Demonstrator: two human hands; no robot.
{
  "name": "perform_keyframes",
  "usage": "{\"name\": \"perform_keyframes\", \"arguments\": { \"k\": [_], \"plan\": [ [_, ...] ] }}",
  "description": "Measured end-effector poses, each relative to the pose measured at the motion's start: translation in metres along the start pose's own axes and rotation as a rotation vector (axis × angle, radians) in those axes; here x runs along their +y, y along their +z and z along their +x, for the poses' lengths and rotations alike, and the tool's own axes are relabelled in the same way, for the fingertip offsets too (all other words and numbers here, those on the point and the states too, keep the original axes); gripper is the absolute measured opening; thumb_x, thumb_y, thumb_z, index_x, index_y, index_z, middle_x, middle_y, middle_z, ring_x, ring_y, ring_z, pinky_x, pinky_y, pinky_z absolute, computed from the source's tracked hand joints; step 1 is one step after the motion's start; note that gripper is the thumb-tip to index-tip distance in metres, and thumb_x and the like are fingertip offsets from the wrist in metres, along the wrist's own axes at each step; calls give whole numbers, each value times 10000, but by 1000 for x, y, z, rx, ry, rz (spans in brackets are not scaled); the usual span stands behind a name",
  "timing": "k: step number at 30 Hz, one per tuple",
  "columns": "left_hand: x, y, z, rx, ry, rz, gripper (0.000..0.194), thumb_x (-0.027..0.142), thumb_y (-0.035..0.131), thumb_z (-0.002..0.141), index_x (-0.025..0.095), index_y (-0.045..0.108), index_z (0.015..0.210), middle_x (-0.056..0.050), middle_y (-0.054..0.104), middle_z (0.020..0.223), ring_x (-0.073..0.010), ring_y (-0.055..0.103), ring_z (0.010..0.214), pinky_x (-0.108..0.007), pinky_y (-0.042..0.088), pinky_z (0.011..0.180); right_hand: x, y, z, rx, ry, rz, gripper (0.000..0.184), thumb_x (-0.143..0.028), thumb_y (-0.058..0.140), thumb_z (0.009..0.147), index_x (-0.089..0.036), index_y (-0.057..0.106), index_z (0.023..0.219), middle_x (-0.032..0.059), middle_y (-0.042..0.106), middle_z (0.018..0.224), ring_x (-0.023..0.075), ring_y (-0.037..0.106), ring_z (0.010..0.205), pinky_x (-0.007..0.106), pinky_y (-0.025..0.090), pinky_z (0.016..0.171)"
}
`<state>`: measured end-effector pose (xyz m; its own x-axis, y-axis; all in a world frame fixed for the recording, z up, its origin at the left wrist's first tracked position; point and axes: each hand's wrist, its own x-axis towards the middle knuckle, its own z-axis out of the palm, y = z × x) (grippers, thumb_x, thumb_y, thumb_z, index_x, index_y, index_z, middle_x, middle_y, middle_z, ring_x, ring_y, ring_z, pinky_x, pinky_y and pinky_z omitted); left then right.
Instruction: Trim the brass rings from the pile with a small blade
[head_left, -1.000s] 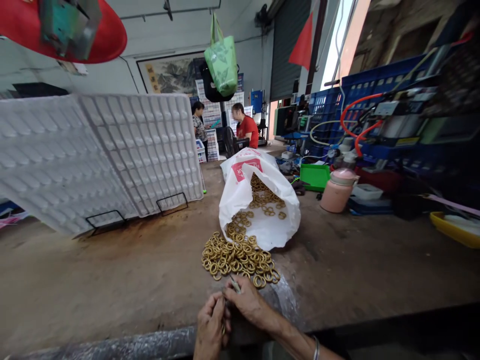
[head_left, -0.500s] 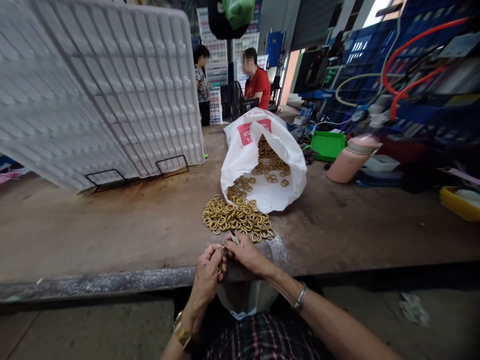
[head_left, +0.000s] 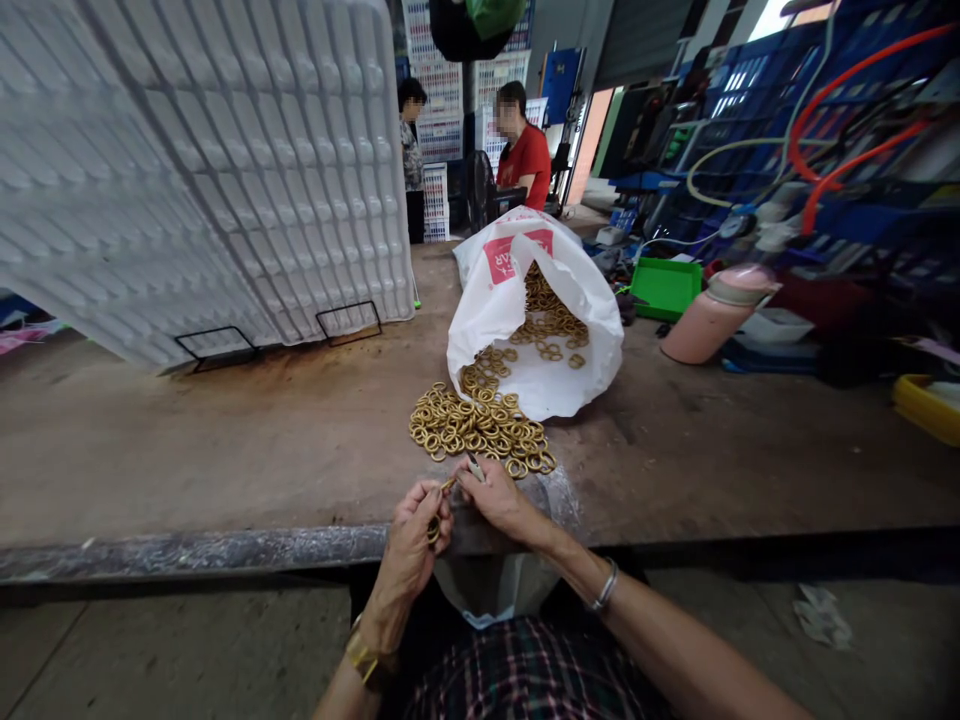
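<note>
Staying close together, left hand (head_left: 409, 540) has fingers pinching a gold-coloured ring (head_left: 448, 484) while right hand (head_left: 499, 500) has fingers meeting it and gripping a small tool (head_left: 475, 467), so handling continues beside loose rings (head_left: 469, 424) on the bench (head_left: 300, 450) outside the white bag (head_left: 480, 322).

My left hand (head_left: 418, 522) holds some gold rings (head_left: 434, 528); my right hand (head_left: 491, 492) holds a small tool (head_left: 475, 467), near the ring pile (head_left: 480, 428) on the table (head_left: 300, 450).

Wooden table (head_left: 285, 440) | concrete floor (head_left: 187, 640) | grey shutter (head_left: 637, 40) | stacked crates (head_left: 439, 110) behind
</note>
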<state>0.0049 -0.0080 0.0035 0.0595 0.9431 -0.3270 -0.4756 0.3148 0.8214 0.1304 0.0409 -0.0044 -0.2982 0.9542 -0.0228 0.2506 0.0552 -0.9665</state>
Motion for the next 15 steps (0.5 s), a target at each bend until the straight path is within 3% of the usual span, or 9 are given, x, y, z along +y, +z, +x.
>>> {"name": "perform_keyframes", "arguments": {
  "k": [3,7,15],
  "plan": [
    [-1,-1,1,12,22,-23,327,424,658,683,176,449,725,64,469,565,-24,381,403,-135,215,355,7,1,-4,19,-114,-259,187,-220,410,812,-169,528,677,-24,492,575,101,436,550,210,313,542],
    [-3,-1,1,29,43,-9,330,429,660,680,175,455,732,65,476,542,-26,381,401,-134,217,359,14,3,-11,-57,-240,-604,143,-126,439,755,-178,561,807,1,553,649,120,455,583,232,272,554],
    [-5,0,-1,49,63,34,322,437,653,680,177,473,741,64,484,514,-35,377,391,-146,227,362,11,5,-13,-80,-193,-736,257,-83,404,728,-173,559,912,31,598,732,137,497,640,240,280,578]
  ]
}}
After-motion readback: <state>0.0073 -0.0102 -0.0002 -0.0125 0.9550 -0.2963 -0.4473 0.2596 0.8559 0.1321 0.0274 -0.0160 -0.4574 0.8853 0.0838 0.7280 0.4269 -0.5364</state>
